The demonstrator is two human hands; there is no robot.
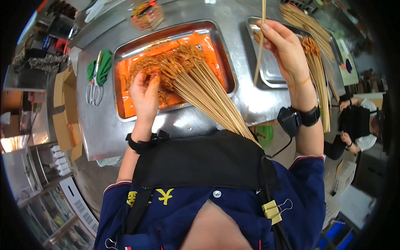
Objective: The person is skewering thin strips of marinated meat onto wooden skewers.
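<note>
My right hand [287, 52] is raised over the right-hand tray and pinches a thin bamboo skewer [261, 50] between thumb and fingertips. My left hand [146, 96] is at the near left of the large tray, its sauce-stained fingers closed on orange-sauced shredded food [155, 75]. Beside those fingers lies a thick bundle of bamboo skewers [212, 98], their far ends loaded with the same food. Their bare ends stick out over the near rim toward my apron. Under the food, an orange plastic sheet [125, 104] lines the large metal tray [231, 66].
A second metal tray [268, 75] holds loaded skewers [316, 66] at its right. Loose bare skewers [308, 25] lie behind it. Scissors [95, 85] and a green cloth [105, 64] lie left. A clear container [146, 16] stands at the back. Another person [360, 121] is at far right.
</note>
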